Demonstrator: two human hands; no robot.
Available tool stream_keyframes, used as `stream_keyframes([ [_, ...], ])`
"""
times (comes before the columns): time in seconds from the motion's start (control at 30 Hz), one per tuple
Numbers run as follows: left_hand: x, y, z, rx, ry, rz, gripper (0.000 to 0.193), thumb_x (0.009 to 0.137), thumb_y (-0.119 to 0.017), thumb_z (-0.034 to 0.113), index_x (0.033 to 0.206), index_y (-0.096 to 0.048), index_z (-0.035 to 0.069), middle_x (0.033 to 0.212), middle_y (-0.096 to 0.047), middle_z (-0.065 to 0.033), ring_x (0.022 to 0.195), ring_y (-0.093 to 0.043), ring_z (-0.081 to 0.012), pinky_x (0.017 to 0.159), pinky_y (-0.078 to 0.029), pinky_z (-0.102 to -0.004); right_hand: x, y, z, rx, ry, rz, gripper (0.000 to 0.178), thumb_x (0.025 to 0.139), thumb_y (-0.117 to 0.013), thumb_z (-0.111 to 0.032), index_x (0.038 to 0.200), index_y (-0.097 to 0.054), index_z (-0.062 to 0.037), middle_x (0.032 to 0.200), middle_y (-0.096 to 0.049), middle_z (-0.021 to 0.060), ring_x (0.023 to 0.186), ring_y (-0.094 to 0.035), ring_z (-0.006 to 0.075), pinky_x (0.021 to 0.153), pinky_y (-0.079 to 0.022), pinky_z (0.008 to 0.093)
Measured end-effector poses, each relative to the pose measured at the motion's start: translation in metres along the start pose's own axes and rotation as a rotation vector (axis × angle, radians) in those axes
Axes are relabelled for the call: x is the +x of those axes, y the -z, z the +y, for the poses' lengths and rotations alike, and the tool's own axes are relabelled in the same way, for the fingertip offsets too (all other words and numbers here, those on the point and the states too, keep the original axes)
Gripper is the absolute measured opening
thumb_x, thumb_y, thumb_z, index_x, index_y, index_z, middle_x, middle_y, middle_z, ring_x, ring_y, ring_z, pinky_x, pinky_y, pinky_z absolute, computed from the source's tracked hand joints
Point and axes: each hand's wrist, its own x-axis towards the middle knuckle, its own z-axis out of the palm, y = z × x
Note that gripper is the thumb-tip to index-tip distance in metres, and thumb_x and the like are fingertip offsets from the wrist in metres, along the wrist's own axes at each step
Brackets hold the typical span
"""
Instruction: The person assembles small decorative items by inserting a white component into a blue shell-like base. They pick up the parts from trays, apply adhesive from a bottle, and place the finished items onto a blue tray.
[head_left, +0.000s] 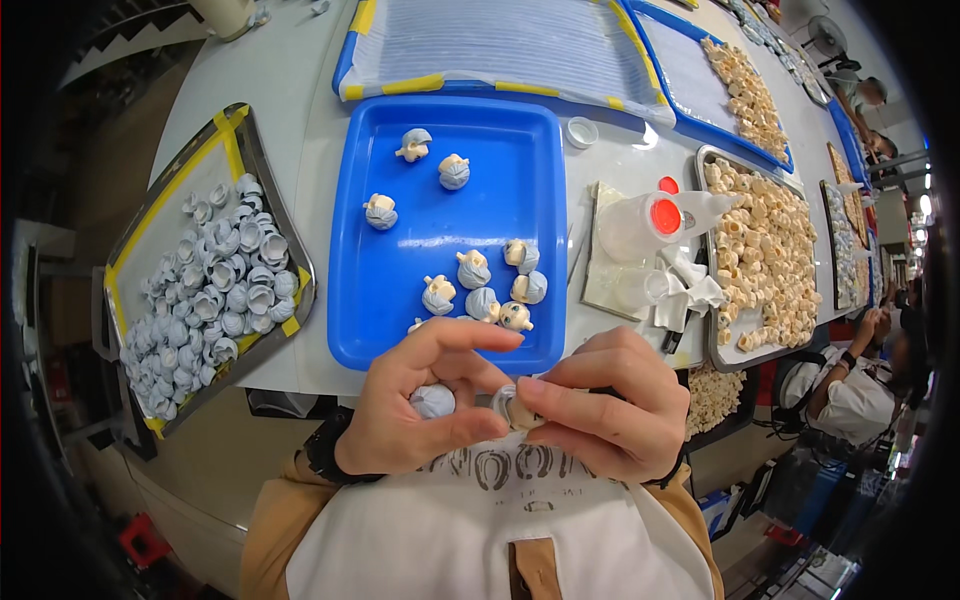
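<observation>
Just beyond my chest, my left hand (390, 400) curls round a pale blue doll hair piece (432, 401) lying against its palm. The left thumb and fingers also reach a small doll head (512, 408), partly pale blue and partly cream. My right hand (625, 400) pinches that head between thumb and fingertips, hiding much of it. Past my hands, a blue plastic tray (400, 285) carries several small doll heads (472, 268) with pale blue hair, some lying tilted. One more head is partly covered by my left hand.
A metal-rimmed tray (305, 270) of pale blue hair shells (225, 255) stands at left. To the right are white squeeze bottles (630, 222) with red tops, a crumpled white cloth (690, 290) and a tray of cream face pieces (765, 250). Paper-lined blue trays (500, 45) lie beyond.
</observation>
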Motion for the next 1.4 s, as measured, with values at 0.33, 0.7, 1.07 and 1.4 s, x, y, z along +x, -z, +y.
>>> stream_keyframes([
  [0.33,-0.002,-0.007,0.003,-0.182,0.144,0.003,0.056,0.092,-0.062,0.023,0.135,-0.036,-0.001,0.105,-0.064,-0.01,0.097,-0.06,-0.0114,0.081,-0.047,-0.0242,-0.001,-0.017,0.004,-0.096,-0.01,0.045,0.051,0.06,-0.079,-0.034,0.099,-0.068,-0.0023,0.085,-0.061,0.0054,0.071,-0.055,0.0195,0.06,-0.042,0.0297],
  [0.7,0.0,-0.005,0.001,0.057,0.032,0.002,0.038,0.094,-0.058,0.021,0.124,-0.05,-0.002,0.086,-0.065,-0.006,0.075,-0.058,-0.0075,0.068,-0.045,-0.0224,0.0,-0.017,0.004,-0.205,-0.001,0.006,0.042,0.058,-0.077,-0.03,0.091,-0.065,-0.0066,0.081,-0.059,0.0006,0.066,-0.052,0.0185,0.058,-0.036,0.031],
  [1.07,0.002,0.004,-0.007,-0.568,-0.409,0.314,0.024,0.086,-0.047,0.009,0.109,-0.041,0.004,0.096,-0.049,-0.0117,0.08,-0.05,-0.0178,0.052,-0.039,-0.0254,-0.002,-0.017,0.009,-0.441,-0.294,-0.136,0.052,0.063,-0.08,-0.018,0.11,-0.063,-0.0069,0.088,-0.056,0.0065,0.076,-0.052,0.0252,0.065,-0.041,0.0354],
  [1.4,-0.005,0.011,-0.016,-0.291,-0.34,0.259,0.026,0.1,-0.044,0.029,0.104,-0.048,0.004,0.082,-0.047,-0.0087,0.055,-0.043,-0.0104,0.044,-0.033,-0.0214,-0.012,0.02,-0.002,-0.31,-0.344,-0.025,0.045,0.071,-0.075,-0.014,0.112,-0.062,-0.0047,0.102,-0.059,0.01,0.089,-0.057,0.0235,0.073,-0.044,0.0321],
])
